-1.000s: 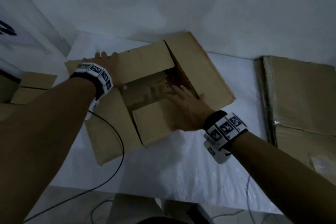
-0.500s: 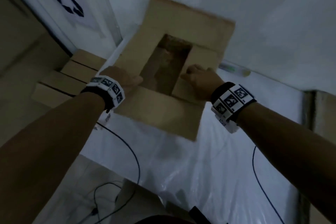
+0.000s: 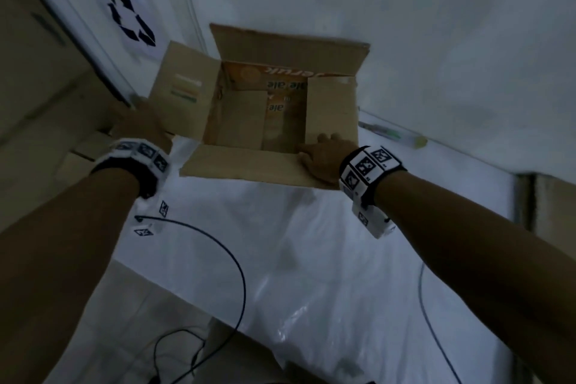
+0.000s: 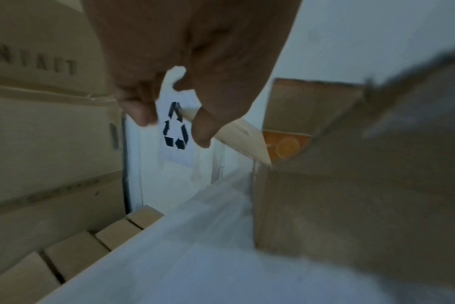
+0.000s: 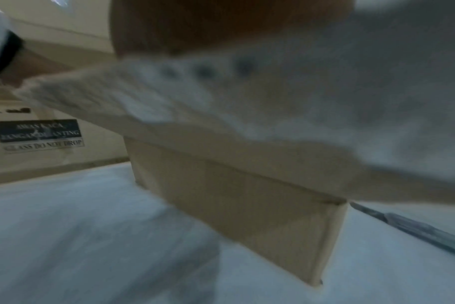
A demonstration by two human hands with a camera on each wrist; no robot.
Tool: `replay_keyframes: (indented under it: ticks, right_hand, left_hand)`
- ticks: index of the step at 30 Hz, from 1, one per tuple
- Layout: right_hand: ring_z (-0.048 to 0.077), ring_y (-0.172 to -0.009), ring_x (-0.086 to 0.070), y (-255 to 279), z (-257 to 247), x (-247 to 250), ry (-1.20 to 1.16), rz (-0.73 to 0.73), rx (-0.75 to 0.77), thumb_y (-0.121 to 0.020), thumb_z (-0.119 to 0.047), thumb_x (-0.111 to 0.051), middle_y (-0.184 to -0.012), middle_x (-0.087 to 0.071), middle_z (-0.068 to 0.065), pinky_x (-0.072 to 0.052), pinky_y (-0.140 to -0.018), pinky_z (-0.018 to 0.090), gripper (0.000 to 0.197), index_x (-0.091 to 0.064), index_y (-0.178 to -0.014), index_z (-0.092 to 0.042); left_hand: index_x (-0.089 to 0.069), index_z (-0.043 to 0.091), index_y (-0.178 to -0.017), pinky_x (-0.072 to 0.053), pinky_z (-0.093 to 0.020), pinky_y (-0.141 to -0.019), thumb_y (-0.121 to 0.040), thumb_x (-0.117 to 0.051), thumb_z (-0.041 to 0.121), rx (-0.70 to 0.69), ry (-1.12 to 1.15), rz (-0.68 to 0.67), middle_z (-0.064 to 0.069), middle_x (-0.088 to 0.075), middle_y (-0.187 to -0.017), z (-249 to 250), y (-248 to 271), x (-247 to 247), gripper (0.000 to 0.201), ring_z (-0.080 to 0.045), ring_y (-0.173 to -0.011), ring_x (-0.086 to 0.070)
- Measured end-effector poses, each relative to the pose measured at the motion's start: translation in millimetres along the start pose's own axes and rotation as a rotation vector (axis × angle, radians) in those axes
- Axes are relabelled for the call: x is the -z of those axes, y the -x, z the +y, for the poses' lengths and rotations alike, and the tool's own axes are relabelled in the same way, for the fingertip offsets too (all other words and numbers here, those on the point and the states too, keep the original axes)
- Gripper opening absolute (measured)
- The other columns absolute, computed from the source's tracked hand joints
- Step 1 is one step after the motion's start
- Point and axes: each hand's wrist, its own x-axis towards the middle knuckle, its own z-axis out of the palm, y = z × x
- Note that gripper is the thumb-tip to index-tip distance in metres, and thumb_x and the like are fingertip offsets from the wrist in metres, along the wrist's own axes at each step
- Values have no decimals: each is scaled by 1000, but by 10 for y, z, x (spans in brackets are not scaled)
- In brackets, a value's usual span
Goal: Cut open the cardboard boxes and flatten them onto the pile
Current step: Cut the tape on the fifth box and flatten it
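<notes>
Here the right hand (image 3: 324, 154) rests on the near right corner of the open brown cardboard box (image 3: 274, 109), fingers reaching over the rim by the right flap; whether they curl round the edge or lie flat the blurred wrist view does not settle. The left hand (image 3: 141, 125) is at the outer edge of the left flap, and in its wrist view the thumb and fingers (image 4: 203, 127) pinch that pale cardboard edge. The box stands upright on the white plastic-covered table (image 3: 311, 259), all four top flaps spread and orange print showing inside, so the step in hand looks like opening the carton out, with flattening not yet done. The next move probably calls for the bottom seam to be cut or pushed through; a slim green-and-yellow cutter (image 3: 392, 134) lies on the table just beyond the right flap. Room is tight behind and left, where the white wall (image 3: 374, 9) and a sheet bearing a dark recycling symbol (image 3: 131, 14) stand close. The flattened cardboard pile (image 3: 551, 206) sits at the far right edge, with bare table between. Black cables (image 3: 218, 243) trail near the front edge and could snag.
</notes>
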Motion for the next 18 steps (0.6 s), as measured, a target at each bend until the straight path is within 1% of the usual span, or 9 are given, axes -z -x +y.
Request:
replay_keyframes:
  ticks: [2,3,5,7,10,13,15,16,18]
  right_hand:
    - [35,-129,-39,-66,-6,-34,30,12,-25,-99,-53,-15,-143,-39,11,-34,-105,53,52,-36,-144,-38]
    - [34,-127,-40,-96,4,-39,50,16,-40,-99,-53,-14,-142,-40,10,-34,-104,53,52,-38,-143,-38]
    - [35,-125,-43,-126,28,-38,73,31,-52,-99,-54,-14,-138,-43,12,-33,-102,52,52,-43,-140,-38]
    - [37,-122,-44,-110,48,-42,74,56,-54,-99,-54,-15,-136,-45,14,-34,-101,53,51,-44,-137,-36]
    - [37,-108,-52,-22,51,-54,46,208,-25,-100,-50,-23,-124,-50,17,-42,-87,47,45,-39,-134,-26]
    - [37,-94,-57,73,89,28,-18,436,-8,-98,-46,-36,-113,-52,16,-41,-71,40,41,-36,-128,-19]
    - [38,-92,-57,135,198,152,-89,510,-63,-97,-38,-43,-113,-51,17,-41,-68,40,39,-36,-129,-15]
    - [39,-91,-57,157,289,199,-160,562,-94,-97,-32,-45,-111,-52,17,-43,-68,41,36,-38,-127,-13]
    - [38,-84,-58,247,499,246,-374,715,-141,-94,-23,-48,-100,-58,16,-47,-69,43,23,-46,-113,-10]
  left_hand:
    - [-18,-2,-150,-28,-60,-107,-79,-67,2,-106,33,81,-30,-14,-155,94,84,91,86,-47,-142,-16]
    - [-24,-3,-147,-25,-60,-110,-75,-66,-1,-168,44,96,-30,-15,-154,132,140,194,84,-46,-144,-13]
    - [-39,1,-141,-17,-61,-113,-83,-56,10,-239,-59,58,-28,-17,-155,70,47,229,61,-45,-145,-6]
    - [-51,12,-136,-10,-66,-112,-94,-40,34,-271,-117,-17,-22,-12,-159,-158,-111,83,49,-43,-146,2]
    - [-51,14,-136,-10,-70,-111,-95,-19,60,-307,-72,-87,-18,-17,-159,-149,-63,85,70,-42,-145,-12]
    - [-48,4,-137,-18,-60,-114,-91,-39,60,-429,91,-40,-26,-36,-147,298,139,364,73,-46,-137,-30]
    - [-56,4,-128,-28,-53,-110,-81,-33,79,-628,166,27,-23,-49,-136,631,303,579,91,-43,-127,-42]
    - [-56,9,-129,-28,-49,-111,-78,-34,84,-733,171,-7,-17,-49,-139,781,353,617,94,-38,-129,-42]
    - [-40,21,-145,-21,-44,-115,-71,-41,89,-779,129,-276,-6,-36,-152,1073,459,629,101,-30,-138,-32]
